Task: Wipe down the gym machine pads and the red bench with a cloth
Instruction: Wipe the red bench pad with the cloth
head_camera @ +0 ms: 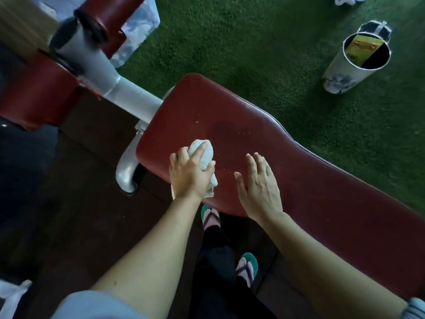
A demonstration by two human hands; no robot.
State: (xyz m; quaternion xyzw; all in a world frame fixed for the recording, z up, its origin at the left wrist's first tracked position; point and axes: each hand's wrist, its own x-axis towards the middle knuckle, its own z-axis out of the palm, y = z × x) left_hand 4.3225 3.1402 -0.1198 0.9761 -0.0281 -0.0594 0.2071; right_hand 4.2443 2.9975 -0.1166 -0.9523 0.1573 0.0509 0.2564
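Note:
The red bench [264, 139] runs from the centre to the lower right, its padded top showing a darker damp patch and small droplets. My left hand [190, 174] is closed around a bunched white cloth [203, 154] and presses it on the bench near its left end. My right hand [258, 185] hovers flat with fingers spread just right of the cloth, holding nothing. Two red roller pads of the machine sit at the left [39, 90] and top left [110, 17] on a grey metal arm [103, 72].
A white bucket [355, 61] with a yellow item inside stands on the green turf [253, 38] at the upper right. Dark flooring lies on the left. My feet in green sandals [247, 265] stand beside the bench. A grey frame foot [128, 171] juts out under the bench.

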